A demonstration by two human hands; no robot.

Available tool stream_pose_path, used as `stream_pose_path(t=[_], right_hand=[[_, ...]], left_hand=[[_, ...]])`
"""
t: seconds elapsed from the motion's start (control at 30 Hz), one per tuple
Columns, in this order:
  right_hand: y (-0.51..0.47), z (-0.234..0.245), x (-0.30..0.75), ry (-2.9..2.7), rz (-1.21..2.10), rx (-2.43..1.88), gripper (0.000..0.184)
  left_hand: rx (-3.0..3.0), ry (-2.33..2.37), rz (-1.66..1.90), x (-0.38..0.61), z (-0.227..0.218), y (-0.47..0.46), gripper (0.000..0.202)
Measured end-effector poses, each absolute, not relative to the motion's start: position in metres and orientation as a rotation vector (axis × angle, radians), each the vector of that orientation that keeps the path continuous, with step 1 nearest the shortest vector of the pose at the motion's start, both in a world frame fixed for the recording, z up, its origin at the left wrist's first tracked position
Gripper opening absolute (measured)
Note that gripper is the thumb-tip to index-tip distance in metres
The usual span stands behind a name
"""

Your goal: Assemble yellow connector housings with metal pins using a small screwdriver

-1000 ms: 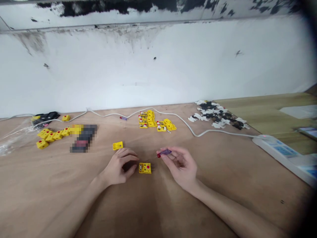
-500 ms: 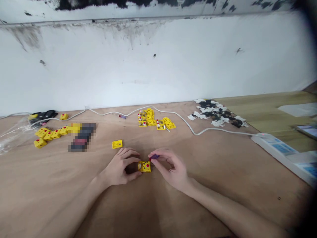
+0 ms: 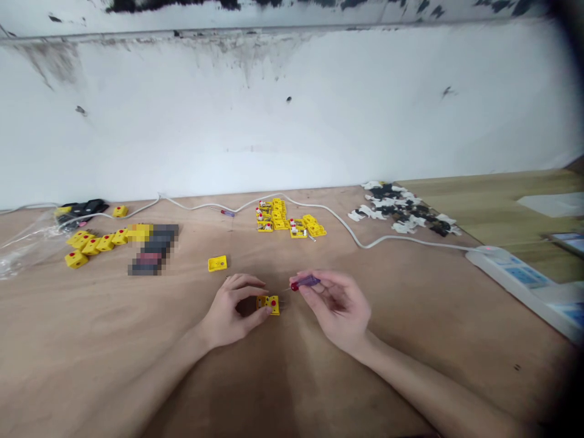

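My left hand pinches a small yellow block with a red dot against the wooden table, thumb and fingers around its left side. My right hand grips a small screwdriver with a purple handle and red collar; its tip points left, just above and right of the block. A single yellow block lies a little beyond my left hand.
A cluster of yellow parts lies at the back centre, a row of yellow blocks at the left. A white cable runs to a power strip on the right. Black and white pieces lie beyond it. A second screwdriver rests near the wall.
My right hand has drawn the screwdriver back up and to the right, off the yellow block. My left hand still holds the block and has tilted it slightly.
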State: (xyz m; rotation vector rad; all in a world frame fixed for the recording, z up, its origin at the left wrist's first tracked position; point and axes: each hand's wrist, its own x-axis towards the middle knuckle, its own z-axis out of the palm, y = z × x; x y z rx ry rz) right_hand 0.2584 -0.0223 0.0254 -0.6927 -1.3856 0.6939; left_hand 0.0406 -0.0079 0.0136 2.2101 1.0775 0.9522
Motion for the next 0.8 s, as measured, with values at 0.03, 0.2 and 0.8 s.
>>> stream_pose_path(t=[0.03, 0.2, 0.8], right_hand=[[-0.0232, 0.0265, 0.2575, -1.383, 0.696, -0.686, 0.028], [-0.0256, 0.0289, 0.2553, -1.36, 0.739, -0.658, 0.028], [-0.0207, 0.0248, 0.2552, -1.299, 0.827, -0.698, 0.024]], left_hand=[[2.181, 1.072, 0.969, 0.043, 0.0131, -0.0091, 0.017], [2.101, 1.001, 1.039, 0.0468, 0.0084, -0.0101, 0.011], [2.177, 1.034, 0.945, 0.0452, 0.0062, -0.0083, 0.037]])
